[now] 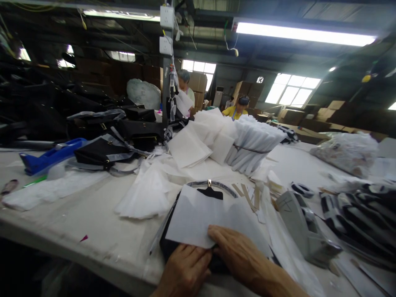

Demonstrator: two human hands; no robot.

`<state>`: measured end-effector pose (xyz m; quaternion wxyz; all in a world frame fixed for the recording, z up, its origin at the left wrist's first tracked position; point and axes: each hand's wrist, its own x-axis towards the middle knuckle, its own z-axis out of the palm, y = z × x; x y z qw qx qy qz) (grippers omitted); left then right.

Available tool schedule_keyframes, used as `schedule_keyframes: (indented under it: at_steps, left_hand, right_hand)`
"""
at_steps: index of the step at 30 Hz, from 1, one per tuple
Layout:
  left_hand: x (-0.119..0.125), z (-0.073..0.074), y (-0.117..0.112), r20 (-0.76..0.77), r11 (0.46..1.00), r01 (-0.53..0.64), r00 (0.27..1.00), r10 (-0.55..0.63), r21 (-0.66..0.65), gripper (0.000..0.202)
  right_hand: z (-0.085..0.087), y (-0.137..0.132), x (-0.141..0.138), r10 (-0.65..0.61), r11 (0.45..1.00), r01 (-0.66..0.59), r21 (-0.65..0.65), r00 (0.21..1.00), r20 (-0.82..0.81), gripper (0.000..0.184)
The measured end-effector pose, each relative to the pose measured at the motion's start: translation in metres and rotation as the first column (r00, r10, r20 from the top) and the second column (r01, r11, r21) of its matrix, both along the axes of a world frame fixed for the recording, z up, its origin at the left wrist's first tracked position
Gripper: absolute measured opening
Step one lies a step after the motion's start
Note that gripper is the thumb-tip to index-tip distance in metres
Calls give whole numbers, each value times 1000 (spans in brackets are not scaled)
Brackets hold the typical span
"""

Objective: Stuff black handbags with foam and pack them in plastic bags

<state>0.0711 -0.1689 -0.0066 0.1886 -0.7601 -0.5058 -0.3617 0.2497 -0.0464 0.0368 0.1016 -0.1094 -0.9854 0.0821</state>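
A black handbag [168, 243] lies on the table in front of me, with its rounded handle [227, 188] and a gold clasp [209, 184] at the far side. A thin white sheet [193, 216] covers most of the bag. My left hand [187, 267] is closed over the bag's near edge, its fingertips along the lower border of the sheet. Beside it, my right hand [236, 252] has its fingertips on the sheet near that same border, fingers bent together. What lies under both palms is hidden.
A grey tape dispenser [305, 227] stands at right, near several dark wrapped pieces [361, 222]. White sheets [192, 144] and a tied white bundle [253, 144] are piled behind the bag. At left are a blue tool [52, 156] and another black bag [100, 150]. People work beyond.
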Motion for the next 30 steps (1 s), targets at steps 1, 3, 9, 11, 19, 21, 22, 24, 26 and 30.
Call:
schedule_keyframes:
  at_steps: [1,3,9,11,19,21,22,24,26,30]
  left_hand:
    - [-3,0,-2,-51,999,-4,999,6,42,28]
    - [-8,-1,-6,-128,993,-17,991,32,113,30]
    - [-16,0,-14,-86,995,14,996,-5,98,28]
    - [-15,0,-13,-46,995,46,998,-42,89,27]
    - [-10,2,-20,-10,997,58,998,-57,58,34]
    - [-9,13,-24,8,998,34,999,-34,59,34]
    - [-9,18,-25,26,998,-1,1000,-1,60,33]
    - [-9,27,-22,48,995,-100,994,99,27,30]
    - [-11,29,-17,41,984,-173,984,175,-37,26]
    - [-18,21,-7,1,979,-162,987,163,-122,30]
  right_hand:
    - [0,0,0,-16,1000,16,7,1000,12,40]
    - [3,-3,-1,-49,999,49,-6,997,64,44]
    - [22,-12,-5,-66,987,94,-133,977,201,55]
    - [24,-11,-4,-38,980,76,-182,978,207,59]
    - [28,-9,-6,102,946,-20,-324,967,235,72]
    - [28,-10,-6,97,950,-18,-311,966,240,70]
    - [28,-10,-5,96,953,-19,-302,966,241,70]
    - [27,-10,-2,94,958,-26,-287,970,223,73]
    - [23,-11,1,91,959,-37,-280,979,183,71]
    - [9,-14,9,1,967,29,-252,993,117,65]
